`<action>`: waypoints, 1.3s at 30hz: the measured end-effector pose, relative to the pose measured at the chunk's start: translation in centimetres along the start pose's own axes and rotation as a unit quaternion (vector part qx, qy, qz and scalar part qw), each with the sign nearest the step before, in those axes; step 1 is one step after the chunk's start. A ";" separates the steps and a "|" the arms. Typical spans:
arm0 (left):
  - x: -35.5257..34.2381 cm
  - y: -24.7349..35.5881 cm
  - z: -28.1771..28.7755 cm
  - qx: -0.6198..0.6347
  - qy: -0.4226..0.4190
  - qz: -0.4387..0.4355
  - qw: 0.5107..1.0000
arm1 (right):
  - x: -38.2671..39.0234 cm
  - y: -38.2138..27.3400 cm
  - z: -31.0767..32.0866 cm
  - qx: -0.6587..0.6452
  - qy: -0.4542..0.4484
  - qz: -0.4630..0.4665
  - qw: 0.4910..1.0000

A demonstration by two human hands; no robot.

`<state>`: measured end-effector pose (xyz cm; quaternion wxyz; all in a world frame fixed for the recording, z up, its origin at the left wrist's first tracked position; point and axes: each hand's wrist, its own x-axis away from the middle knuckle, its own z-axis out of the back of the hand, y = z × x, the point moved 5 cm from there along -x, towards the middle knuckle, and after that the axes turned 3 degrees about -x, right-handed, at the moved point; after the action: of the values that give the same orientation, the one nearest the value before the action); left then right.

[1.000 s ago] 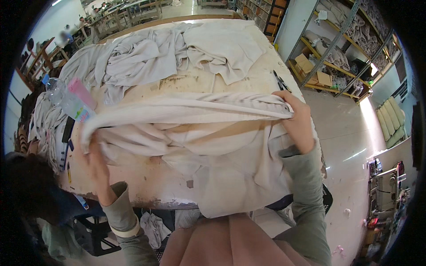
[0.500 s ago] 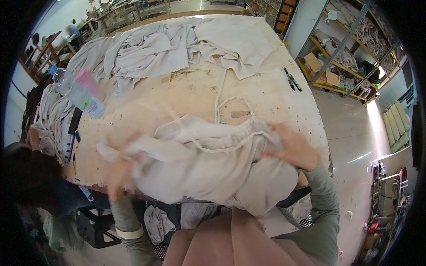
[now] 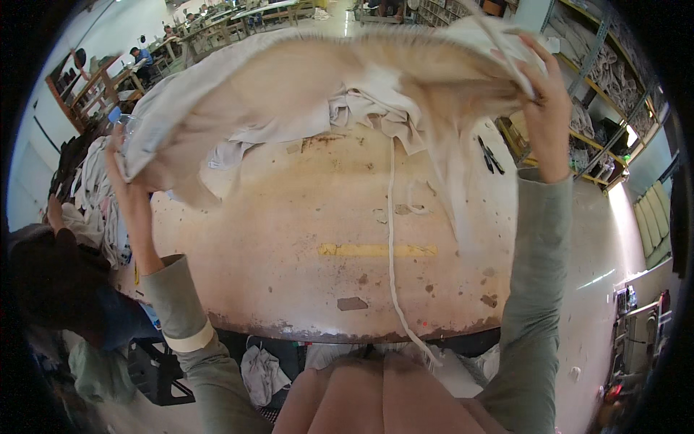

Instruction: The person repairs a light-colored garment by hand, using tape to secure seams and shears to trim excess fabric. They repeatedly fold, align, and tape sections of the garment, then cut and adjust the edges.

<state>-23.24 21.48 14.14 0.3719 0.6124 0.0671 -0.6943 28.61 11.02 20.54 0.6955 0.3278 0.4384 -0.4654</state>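
A light grey cloth garment [image 3: 289, 76] is spread wide in the air over the far part of the table, blurred by motion. My left hand [image 3: 124, 163] grips its edge at the left. Raised at the far right, my right hand [image 3: 547, 101] is closed on the opposite edge, with a pale strip of the cloth by its fingers. Under the garment lie more light grey cloth pieces [image 3: 282, 129], partly hidden. A long pale cord [image 3: 392, 239] runs down the tabletop and over its near edge.
Black thread snips [image 3: 490, 155] lie on the worn wooden table [image 3: 246, 267] near its right side. Yellow tape [image 3: 376, 250] crosses the middle. A person's dark head [image 3: 50, 282] is close at the left. Metal shelves [image 3: 603, 65] with cloth stand at the right.
Both my hands have lifted the bunched garment off the near side of the table, moved apart and spread it up and away. The tabletop beneath and the long cord now show.
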 end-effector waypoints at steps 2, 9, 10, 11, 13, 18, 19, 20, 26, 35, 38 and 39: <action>-0.2 -0.2 1.8 -0.026 -0.024 0.030 0.999 | -0.1 0.1 0.5 -0.022 -0.040 -0.013 0.999; 9.2 -0.3 5.7 -0.061 -0.105 0.161 0.979 | 10.5 1.0 -1.2 -0.147 -0.215 -0.129 0.957; 11.2 0.0 5.7 -0.064 -0.126 0.149 0.979 | 12.4 0.5 -1.4 -0.137 -0.237 -0.109 0.956; 13.2 0.6 5.6 -0.055 -0.150 0.116 0.980 | 14.6 0.0 -2.0 -0.124 -0.283 -0.106 0.945; 18.2 0.7 4.7 -0.073 -0.231 0.155 0.958 | 18.3 -1.2 -2.3 -0.121 -0.322 -0.053 0.937; 25.8 1.0 4.8 -0.139 -0.359 0.293 0.875 | 24.2 -1.4 -1.6 -0.132 -0.497 -0.050 0.856; 26.3 1.2 5.2 -0.123 -0.382 0.317 0.859 | 24.5 -1.1 -1.1 -0.137 -0.505 -0.047 0.851; 25.8 1.9 6.0 -0.174 -0.387 0.251 0.870 | 24.4 -0.2 -0.7 -0.177 -0.485 -0.116 0.848; 22.4 5.2 7.2 -0.310 -0.277 0.226 0.881 | 26.0 4.9 -0.4 -0.219 -0.327 -0.572 0.720; 27.1 19.4 -11.3 0.369 -0.365 0.541 0.662 | 26.3 0.7 -3.3 -0.341 -0.187 -0.613 0.687; 29.6 25.0 -17.4 0.639 -0.329 0.625 0.303 | 23.4 -2.3 -3.2 -0.501 -0.063 -0.585 0.634; 29.6 25.5 -18.8 0.681 -0.274 0.639 0.227 | 22.6 -3.5 -3.2 -0.541 -0.031 -0.587 0.602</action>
<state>7.89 0.76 -7.84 0.1295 0.2451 -0.9514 -0.1340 28.51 4.44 -1.60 0.3363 -0.4508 0.6861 -0.4614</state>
